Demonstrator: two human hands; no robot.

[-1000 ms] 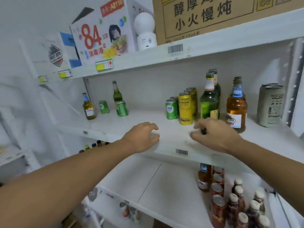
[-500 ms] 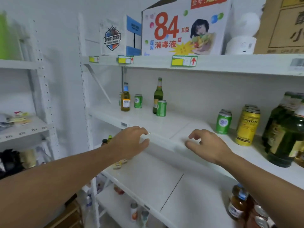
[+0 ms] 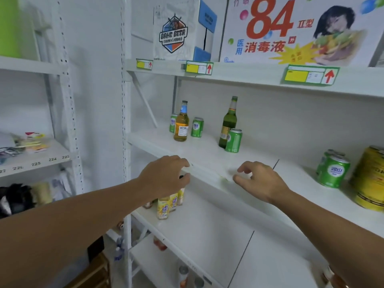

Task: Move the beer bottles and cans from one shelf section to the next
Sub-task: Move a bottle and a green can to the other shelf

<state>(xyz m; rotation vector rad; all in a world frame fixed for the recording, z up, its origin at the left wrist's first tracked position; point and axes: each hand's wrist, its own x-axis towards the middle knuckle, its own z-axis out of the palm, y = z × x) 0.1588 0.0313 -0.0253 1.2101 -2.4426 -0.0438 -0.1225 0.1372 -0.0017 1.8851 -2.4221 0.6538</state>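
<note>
White metal shelf (image 3: 207,156) carried the beer; both hands hovered at its front edge, holding nothing. Left hand (image 3: 164,177) was loosely curled, fingers bent toward the shelf lip, thumb under the edge line; can't tell if it touched. Right hand (image 3: 259,181) was also empty, fingers half spread and arched, tips at or just above the front edge; contact unclear.

Left section of shelf, toward the back: amber beer bottle (image 3: 181,123) with blue neck label stood upright, a green can (image 3: 172,123) partly hidden just behind it on the left, another green can (image 3: 197,127) just beside it on the right. Further right, a green glass beer bottle (image 3: 229,122) stood upright with a green can (image 3: 233,140) touching or nearly touching its front right.

Right section, past the dark seam in the shelf: green can pair (image 3: 332,169) near the front, and a yellow can (image 3: 372,179) at the right frame edge, cut off.

Upper shelf (image 3: 239,73) carried a white beer box (image 3: 176,32) and a "84" disinfectant carton (image 3: 291,30); yellow price tags (image 3: 309,75) with red arrows sat on its front edge. Lower shelf (image 3: 207,229) held yellow-labelled drink bottles (image 3: 166,206) at its left end, below the left hand.
</note>
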